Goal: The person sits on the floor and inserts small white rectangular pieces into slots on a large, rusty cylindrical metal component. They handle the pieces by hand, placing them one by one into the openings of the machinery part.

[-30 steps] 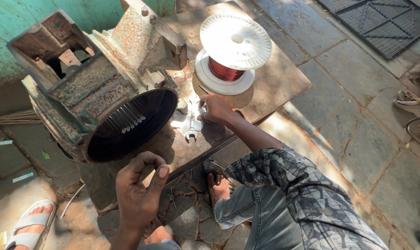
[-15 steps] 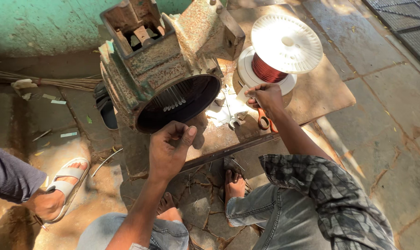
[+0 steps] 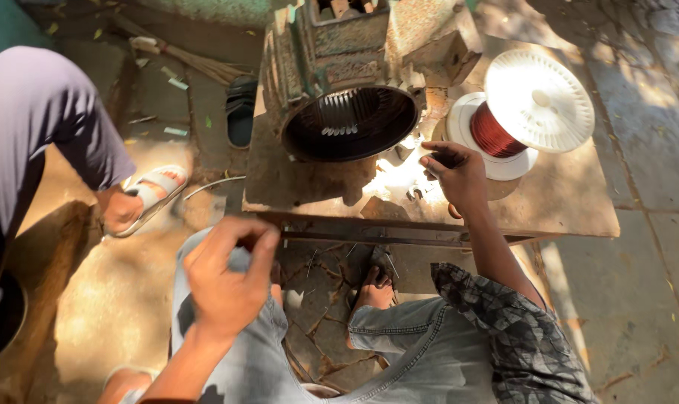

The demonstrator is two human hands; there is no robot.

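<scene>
Motor stator on a low bench, seen from above the seated worker. The left hand (image 3: 227, 280), which a second ago hung low before the stator's mouth, has drawn back over the knee with its fingertips pinched together, as on a fine strand; whether wire is in that grip cannot be told. The right hand (image 3: 455, 170), earlier resting by the small metal pieces, has shifted a little toward the spool and now lies on the bench (image 3: 564, 202) with fingers loosely curled, nothing visibly in its grip. Taken together, the drawing-back suggests a length being pulled out rather than work inside the bore.

The stator housing (image 3: 350, 90), rusted and green, lies on its side with its dark slotted bore facing the worker. Just right of it stands a white spool of copper-red winding wire (image 3: 522, 120), close to the right hand. Loose fasteners (image 3: 413, 191) lie in the sunlit patch between hand and housing. At left, another person's sandalled foot (image 3: 148, 194) stands near the bench corner, crowding that side.
</scene>
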